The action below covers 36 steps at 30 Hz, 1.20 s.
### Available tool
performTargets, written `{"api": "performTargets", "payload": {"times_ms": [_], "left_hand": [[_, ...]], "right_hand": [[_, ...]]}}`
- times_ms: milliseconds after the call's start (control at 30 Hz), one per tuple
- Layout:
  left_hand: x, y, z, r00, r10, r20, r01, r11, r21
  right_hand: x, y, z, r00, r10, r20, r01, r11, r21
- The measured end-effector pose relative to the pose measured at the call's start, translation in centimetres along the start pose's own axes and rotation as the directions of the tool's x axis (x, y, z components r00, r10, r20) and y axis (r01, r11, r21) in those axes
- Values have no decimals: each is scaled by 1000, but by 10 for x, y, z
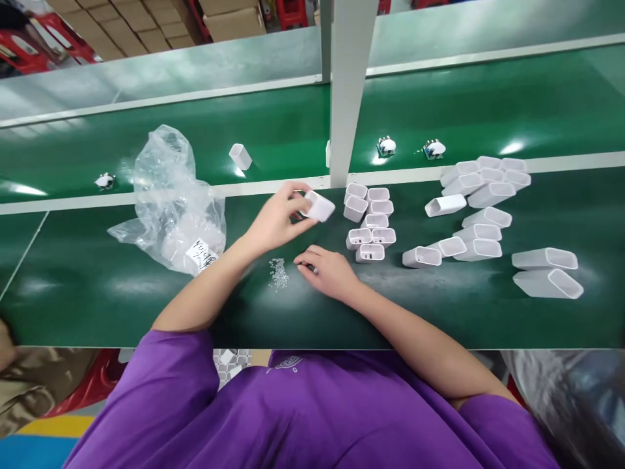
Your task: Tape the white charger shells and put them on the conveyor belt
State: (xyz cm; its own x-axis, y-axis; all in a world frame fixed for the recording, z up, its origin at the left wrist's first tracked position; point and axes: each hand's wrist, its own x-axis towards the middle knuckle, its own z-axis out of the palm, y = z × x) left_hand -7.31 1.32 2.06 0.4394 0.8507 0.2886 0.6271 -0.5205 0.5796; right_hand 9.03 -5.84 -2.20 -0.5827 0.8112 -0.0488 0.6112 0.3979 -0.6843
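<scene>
My left hand grips a white plastic case, a hollow rounded box, held above the green bench. Low over the bench, my right hand has its thumb and fingers pinched together; whatever sits between the fingertips is too small to make out. Just left of those fingertips lies a little pile of tiny clear pieces. To the right of my hands, several more white cases stand in a cluster with their open ends up. A clear plastic bag with a handwritten label and whitish contents rests beyond my left forearm.
More white cases stand or lie farther right. A green belt runs behind the bench, carrying a lone case and small circuit boards with white domes. A grey upright post rises at the bench's back edge.
</scene>
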Motion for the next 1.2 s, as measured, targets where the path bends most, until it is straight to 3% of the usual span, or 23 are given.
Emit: {"api": "performTargets", "payload": {"times_ms": [67,167,300,400,467,633,733,800,900,1000,1100,1200], "left_hand": [[-13,-8,-11,981,-166,-97,141,964,-227],[-27,-16,-15,918,-384,-93,277,794,-542],[-34,-19,-11,861,-503,-74,276,585,-762],[-35,-23,-9,843,-534,-61,276,527,-804],[-35,-27,-8,844,-533,-62,299,564,-770],[-35,-37,-7,876,-474,-87,384,796,-468],[-28,-35,-8,931,-346,-114,318,925,-210],[-17,-29,-6,973,-227,-36,226,974,-24],[5,-15,3,975,-189,119,161,964,212],[31,-5,20,960,-246,132,190,922,337],[51,-1,36,950,-285,129,219,900,378],[54,0,39,936,-327,131,273,908,317]], "right_hand": [[0,-3,1,997,-4,80,11,997,-78],[0,-11,2,986,-9,168,36,986,-160],[2,-18,3,978,5,207,44,972,-230],[4,-21,4,975,6,221,52,965,-258],[4,-22,5,974,12,226,53,959,-280],[5,-24,5,971,21,239,59,944,-324],[4,-27,3,968,12,250,85,925,-371],[3,-29,3,966,1,257,110,903,-416],[1,-33,4,966,-32,256,154,868,-473],[0,-33,7,967,-63,246,181,852,-491],[0,-31,11,969,-76,236,186,851,-490],[0,-28,11,971,-72,227,175,864,-472]]}}
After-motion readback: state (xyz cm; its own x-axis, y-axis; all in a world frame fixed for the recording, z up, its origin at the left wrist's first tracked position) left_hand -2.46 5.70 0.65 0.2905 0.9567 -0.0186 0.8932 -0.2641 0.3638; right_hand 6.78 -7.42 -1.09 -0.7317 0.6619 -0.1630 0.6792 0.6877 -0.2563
